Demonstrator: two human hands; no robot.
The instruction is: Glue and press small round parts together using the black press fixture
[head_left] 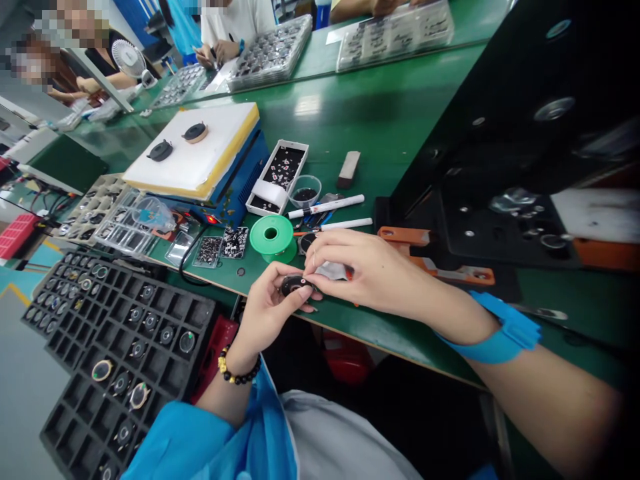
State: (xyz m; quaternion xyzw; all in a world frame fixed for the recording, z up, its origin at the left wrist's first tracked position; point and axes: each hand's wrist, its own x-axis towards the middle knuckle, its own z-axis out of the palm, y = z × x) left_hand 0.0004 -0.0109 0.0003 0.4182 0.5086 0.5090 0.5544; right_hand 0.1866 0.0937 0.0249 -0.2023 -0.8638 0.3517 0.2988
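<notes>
Near the front edge of the green table, my left hand [273,303] holds a small round black watch part [295,286] between thumb and fingers. Over the part's right side, my right hand [355,267] has its thumb and index finger pinched together at the rim. Whatever is between those fingertips is too small to make out. Just behind my hands stands a green spool [273,238]. Another dark round part [307,243] lies partly hidden behind my right fingers.
A black compartment tray [190,310] with watch parts sits at the lower left. Behind are a blue box with a white top [200,150], a white parts tray [280,175] and white pens [345,225]. A black machine [480,133] stands right. People work across the table.
</notes>
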